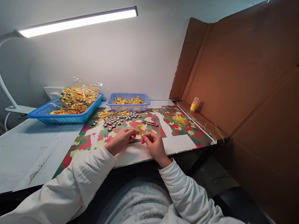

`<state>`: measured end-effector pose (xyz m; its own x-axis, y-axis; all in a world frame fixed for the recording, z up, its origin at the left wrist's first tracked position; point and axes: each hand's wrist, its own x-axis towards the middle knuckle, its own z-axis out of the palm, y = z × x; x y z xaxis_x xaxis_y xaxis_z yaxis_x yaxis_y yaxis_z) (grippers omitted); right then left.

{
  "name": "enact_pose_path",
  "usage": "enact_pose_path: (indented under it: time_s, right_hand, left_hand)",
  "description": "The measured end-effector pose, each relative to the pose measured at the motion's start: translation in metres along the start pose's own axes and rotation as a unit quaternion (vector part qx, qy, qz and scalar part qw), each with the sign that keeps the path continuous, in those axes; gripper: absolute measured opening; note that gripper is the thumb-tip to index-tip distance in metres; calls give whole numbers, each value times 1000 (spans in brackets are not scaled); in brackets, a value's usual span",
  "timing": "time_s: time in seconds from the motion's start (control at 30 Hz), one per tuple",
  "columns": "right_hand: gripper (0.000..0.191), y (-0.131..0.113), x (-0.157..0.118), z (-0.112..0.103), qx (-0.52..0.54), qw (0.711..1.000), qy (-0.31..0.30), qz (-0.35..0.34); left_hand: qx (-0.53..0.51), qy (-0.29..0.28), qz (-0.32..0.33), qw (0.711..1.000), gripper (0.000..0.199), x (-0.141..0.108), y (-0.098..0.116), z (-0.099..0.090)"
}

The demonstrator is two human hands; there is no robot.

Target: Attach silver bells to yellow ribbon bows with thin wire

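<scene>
My left hand [122,139] is closed, its thumb and fingertips pinching a small yellow ribbon piece [139,129] above the table's front part. Just right of it, my right hand [154,145] is also closed in a pinch near the lower end of that piece; what lies between its fingertips is too small to make out. Beyond my hands, several silver bells [114,120] lie in a loose pile with yellow cords. Small red-handled snips [149,123] rest behind my fingers on the patterned sheet [160,135].
A blue basket [61,119] heaped with yellow ribbons and bells stands left. A smaller basket [129,106] holds yellow pieces at the back. Yellow threads [180,120] lie right, near a yellow-filled bottle [194,104] and cardboard wall [245,81]. A lamp [79,22] hangs overhead.
</scene>
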<state>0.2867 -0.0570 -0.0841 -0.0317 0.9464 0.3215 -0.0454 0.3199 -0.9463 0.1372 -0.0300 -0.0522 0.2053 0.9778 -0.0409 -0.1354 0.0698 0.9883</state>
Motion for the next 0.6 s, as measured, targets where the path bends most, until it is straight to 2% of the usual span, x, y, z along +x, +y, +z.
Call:
enact_pose_path:
  time_s: [0.13, 0.27, 0.4, 0.47, 0.6]
  right_hand:
    - [17, 0, 0, 2, -34, 999, -7, -8]
    - [18, 0, 1, 2, -43, 999, 1, -11]
    - [17, 0, 2, 2, -25, 999, 17, -12]
    - [17, 0, 2, 2, -26, 999, 22, -16]
    - [20, -2, 1, 1, -42, 999, 13, -21]
  left_hand:
    - [23, -37, -5, 999, 23, -1, -2, 1]
    - [-2, -22, 1, 1000, 20, 0, -3, 3]
    - [-53, -7, -33, 998, 25, -1, -2, 5]
    - [-51, -11, -41, 998, 28, -3, -2, 6]
    - [-21, -31, -15, 999, 30, -6, -1, 7]
